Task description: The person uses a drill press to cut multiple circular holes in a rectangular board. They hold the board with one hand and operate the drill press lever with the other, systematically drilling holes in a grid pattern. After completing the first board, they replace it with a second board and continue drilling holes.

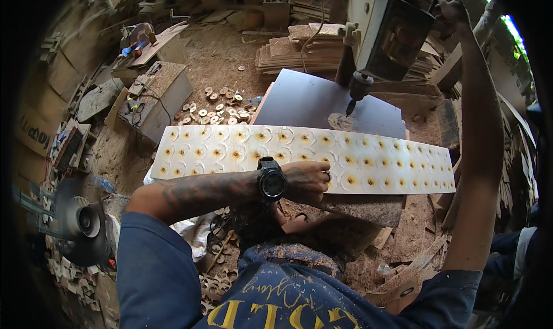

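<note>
A long pale board (299, 143) lies crosswise in front of me, marked with rows of round cuts, each with a scorched centre. My left hand (306, 180), below a black wristwatch (272, 182), is closed at the board's near edge, its fingers curled and partly hidden. Up at the right, my right hand (450, 7) is raised with its fingers wrapped round a handle at the side of a drill press (397, 35). The drill's chuck (360, 86) holds a dark bit (350, 106), pointing down just beyond the board's far edge.
Under the board's far side is a grey sheet (305, 98) with a worn round patch. Wooden discs (216, 107) litter the sawdust floor. Stacked boards (282, 55) stand behind, a wooden box (158, 101) and a fan (86, 220) at left. Another person's sleeve (523, 251) shows at right.
</note>
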A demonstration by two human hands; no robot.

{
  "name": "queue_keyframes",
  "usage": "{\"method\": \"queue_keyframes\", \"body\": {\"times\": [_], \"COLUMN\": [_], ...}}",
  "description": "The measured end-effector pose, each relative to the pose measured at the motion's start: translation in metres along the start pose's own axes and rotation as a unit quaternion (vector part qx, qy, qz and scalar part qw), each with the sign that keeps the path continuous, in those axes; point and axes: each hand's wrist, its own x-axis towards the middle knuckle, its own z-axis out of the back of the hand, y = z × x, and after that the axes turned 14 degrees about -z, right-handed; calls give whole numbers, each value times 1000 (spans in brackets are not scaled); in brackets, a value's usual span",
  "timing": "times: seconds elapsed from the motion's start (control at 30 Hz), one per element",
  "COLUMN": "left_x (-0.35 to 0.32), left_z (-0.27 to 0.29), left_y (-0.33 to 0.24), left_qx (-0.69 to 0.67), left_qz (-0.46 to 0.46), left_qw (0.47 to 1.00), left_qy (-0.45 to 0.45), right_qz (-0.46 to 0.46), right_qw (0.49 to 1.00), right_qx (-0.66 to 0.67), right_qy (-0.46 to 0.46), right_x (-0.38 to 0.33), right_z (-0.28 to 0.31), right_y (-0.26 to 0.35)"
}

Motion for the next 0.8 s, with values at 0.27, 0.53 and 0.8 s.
{"method": "queue_keyframes", "body": {"times": [0.27,0.53,0.8], "left_x": [-47,-190,-217], "left_z": [-50,-98,-122], "left_y": [28,29,6], "left_qx": [-82,-224,-326], "left_qz": [93,597,671], "left_qw": [981,771,660], "left_qy": [-147,-3,-86], "right_qz": [19,-97,-55], "right_qw": [1000,985,981], "right_qx": [-4,-99,-126], "right_qy": [19,-98,-140], "right_x": [17,-24,-12], "right_z": [3,1,9], "right_y": [-10,29,30]}}
